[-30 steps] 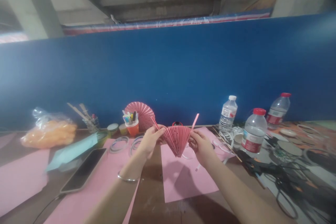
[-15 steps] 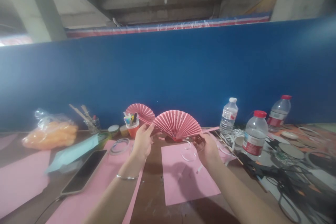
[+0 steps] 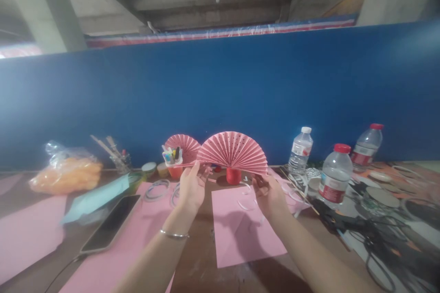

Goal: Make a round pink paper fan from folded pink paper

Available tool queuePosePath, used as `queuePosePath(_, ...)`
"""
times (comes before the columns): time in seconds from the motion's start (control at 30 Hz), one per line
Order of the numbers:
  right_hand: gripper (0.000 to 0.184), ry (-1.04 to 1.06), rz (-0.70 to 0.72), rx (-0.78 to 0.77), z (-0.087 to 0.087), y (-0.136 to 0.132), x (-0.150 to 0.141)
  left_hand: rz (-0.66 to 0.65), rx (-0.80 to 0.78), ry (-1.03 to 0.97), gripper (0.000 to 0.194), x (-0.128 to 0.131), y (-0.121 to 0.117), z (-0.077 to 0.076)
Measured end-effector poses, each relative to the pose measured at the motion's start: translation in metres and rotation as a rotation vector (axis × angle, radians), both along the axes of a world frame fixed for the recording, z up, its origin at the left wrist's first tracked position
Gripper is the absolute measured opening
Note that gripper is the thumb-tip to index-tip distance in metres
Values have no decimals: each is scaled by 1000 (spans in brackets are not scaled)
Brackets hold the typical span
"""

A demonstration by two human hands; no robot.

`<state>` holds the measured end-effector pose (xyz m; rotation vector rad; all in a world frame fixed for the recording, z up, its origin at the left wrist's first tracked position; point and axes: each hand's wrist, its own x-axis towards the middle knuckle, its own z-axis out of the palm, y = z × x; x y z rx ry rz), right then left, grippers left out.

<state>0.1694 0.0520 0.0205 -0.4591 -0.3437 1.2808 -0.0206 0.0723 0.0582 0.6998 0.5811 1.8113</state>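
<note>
Between my hands a pink pleated paper fan [image 3: 232, 149] with small dark holes is spread into a half circle, held above the table. My left hand [image 3: 191, 185] pinches its left edge, where a thin pink strip sticks out. The right edge is gripped by my right hand [image 3: 270, 192], fingers curled under it. Just below and behind the fan's centre stands a small red cylinder [image 3: 233, 176]. Beneath lies a sheet of pink paper [image 3: 237, 247] with my shadow and pale curled strips [image 3: 244, 206] on it.
A second pink fan [image 3: 187, 144] leans behind an orange-and-white cup of pens [image 3: 173, 165]. A phone [image 3: 112, 224], a light blue packet [image 3: 96, 197] and a bag of orange stuff [image 3: 67, 176] lie left. Bottles [image 3: 335, 176] and black cables [image 3: 374, 238] crowd the right.
The fan, narrow and pointing down a second ago, has been opened out and raised into a wide half circle. My hands have turned outward with its edges, and the red cylinder now shows below it.
</note>
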Motion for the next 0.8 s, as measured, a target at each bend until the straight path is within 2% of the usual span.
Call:
queuePosePath(0.13, 17, 54, 9, -26, 0, 1, 0, -40, -57, -92, 1, 5, -4, 2)
queuePosePath(0.2, 17, 69, 6, -41, -1, 1, 0, -66, -92, -143, 6, 9, -5, 1)
queuePosePath(0.47, 19, 185, 43, -98, 0, 0, -3, -132, -245, -329, 12, 21, -6, -14)
queuePosePath(0.67, 21, 318, 113, -162, -1, -5, -12, -208, -272, -360, 12, 34, -15, -20)
queuePosePath(0.8, 13, 341, 165, -207, -6, -8, -21, -210, -267, -385, 11, 42, -21, -23)
